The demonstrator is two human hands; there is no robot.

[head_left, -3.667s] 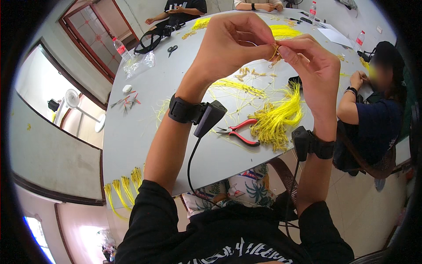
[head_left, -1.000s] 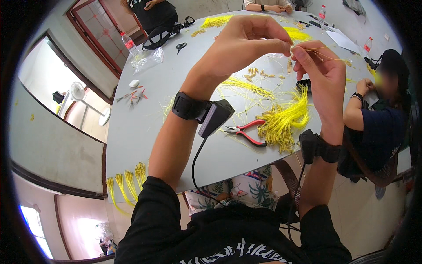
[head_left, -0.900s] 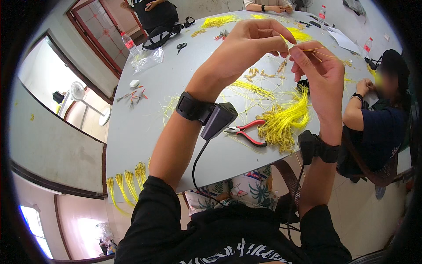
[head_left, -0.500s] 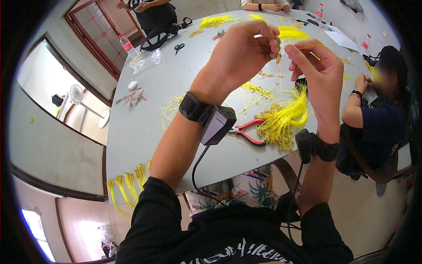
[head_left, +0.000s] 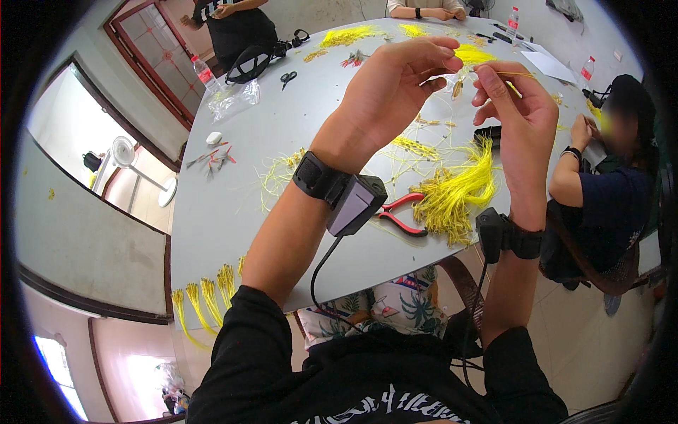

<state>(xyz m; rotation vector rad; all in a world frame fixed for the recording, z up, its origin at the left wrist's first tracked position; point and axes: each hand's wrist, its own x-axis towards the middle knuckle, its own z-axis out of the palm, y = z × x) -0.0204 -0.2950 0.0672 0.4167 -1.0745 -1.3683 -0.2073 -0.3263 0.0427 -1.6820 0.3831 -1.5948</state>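
Raised over the table, my left hand (head_left: 409, 71) has its fingers apart, the thumb away from the fingertips. A small gold-coloured piece (head_left: 458, 87) dangles beside those fingertips, between my two hands; what it hangs from is too fine to make out. My right hand (head_left: 519, 102) pinches a thin yellow strand (head_left: 521, 73) between thumb and forefinger, and the strand runs back over the hand. Below, on the table, lie a thick bundle of yellow strands (head_left: 474, 180) with gold-brown ends and red-handled pliers (head_left: 404, 225), their jaws hidden by my left wrist's device.
Around the grey table (head_left: 240, 205) are scissors (head_left: 288, 79), a clear plastic bag (head_left: 233, 100), a white case (head_left: 214, 138), red-grey pieces (head_left: 212, 161) and several yellow bundles (head_left: 208, 291) at the left edge. A co-worker (head_left: 611, 169) sits at the right; others are behind the table.
My left fingers have opened out and moved slightly right, off the small gold-coloured piece, which now dangles more in view. My right hand keeps its pinch, shifted slightly right.
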